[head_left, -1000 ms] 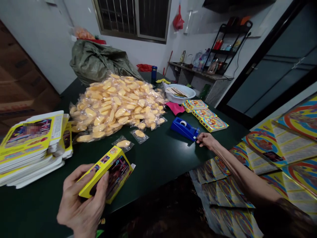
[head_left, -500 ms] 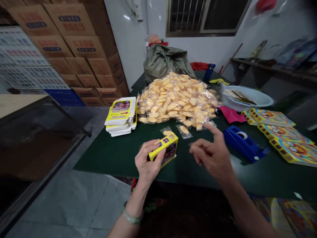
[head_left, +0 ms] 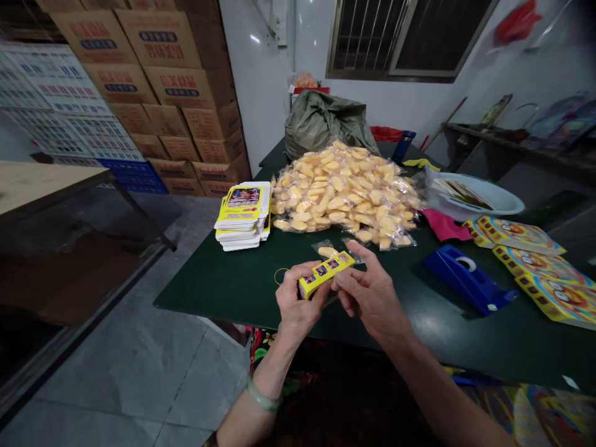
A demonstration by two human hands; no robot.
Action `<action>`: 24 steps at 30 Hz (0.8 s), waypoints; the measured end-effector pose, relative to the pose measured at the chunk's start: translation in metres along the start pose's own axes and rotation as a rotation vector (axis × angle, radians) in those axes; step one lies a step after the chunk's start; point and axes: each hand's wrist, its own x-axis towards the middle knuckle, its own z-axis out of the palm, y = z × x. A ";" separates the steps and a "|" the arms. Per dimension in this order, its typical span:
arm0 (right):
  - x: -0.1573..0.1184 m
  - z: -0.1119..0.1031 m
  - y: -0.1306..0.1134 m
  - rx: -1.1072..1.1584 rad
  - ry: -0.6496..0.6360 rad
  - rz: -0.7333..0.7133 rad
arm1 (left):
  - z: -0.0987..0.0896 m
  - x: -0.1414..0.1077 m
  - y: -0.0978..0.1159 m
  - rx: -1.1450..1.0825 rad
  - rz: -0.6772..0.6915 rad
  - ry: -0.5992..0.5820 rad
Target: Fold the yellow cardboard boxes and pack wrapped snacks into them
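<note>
A small yellow box (head_left: pixel 326 273) with pictures along its narrow side is gripped by my left hand (head_left: pixel 298 301), fingers wrapped round its left end. My right hand (head_left: pixel 367 292) is at the box's right end, thumb and fingers pressed against it, index finger stretched forward. Just beyond the box lie a wrapped yellow piece (head_left: pixel 327 252) and another one partly hidden by my right hand. A large heap of wrapped yellow pieces (head_left: pixel 344 186) covers the table's middle. Left of the heap stands a stack of flat yellow-and-white cartons (head_left: pixel 242 208).
On the green table (head_left: pixel 200 279), a blue tape dispenser (head_left: pixel 465 279), a pink cloth (head_left: pixel 446 225), colourful boxes (head_left: pixel 554 279) and a pale blue basin (head_left: pixel 505 200) sit at the right. A grey-green bag (head_left: pixel 326 121) stands behind the heap. Brown cartons (head_left: pixel 162 87) are stacked at the left.
My right hand has come left from beside the box onto its right end. The box has turned, showing more of its narrow side. The view has shifted slightly left.
</note>
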 end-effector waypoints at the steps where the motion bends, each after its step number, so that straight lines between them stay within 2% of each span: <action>1: 0.000 0.001 -0.001 -0.004 0.009 0.010 | 0.000 0.000 0.000 0.005 0.007 -0.001; 8: 0.002 0.004 -0.001 -0.079 0.084 0.136 | -0.004 0.002 0.000 0.039 0.109 -0.016; 14: 0.015 0.004 -0.014 -0.260 0.011 0.330 | -0.003 0.002 -0.001 0.006 0.140 -0.036; 16: 0.019 0.003 -0.012 -0.276 -0.044 0.311 | -0.003 0.003 -0.005 -0.007 0.083 -0.033; 20: 0.020 0.001 0.009 -0.134 -0.133 0.156 | -0.010 0.007 -0.016 -0.081 -0.063 -0.087; 24: 0.016 -0.002 0.033 -0.041 -0.120 0.203 | -0.018 0.009 -0.020 -0.147 -0.051 -0.185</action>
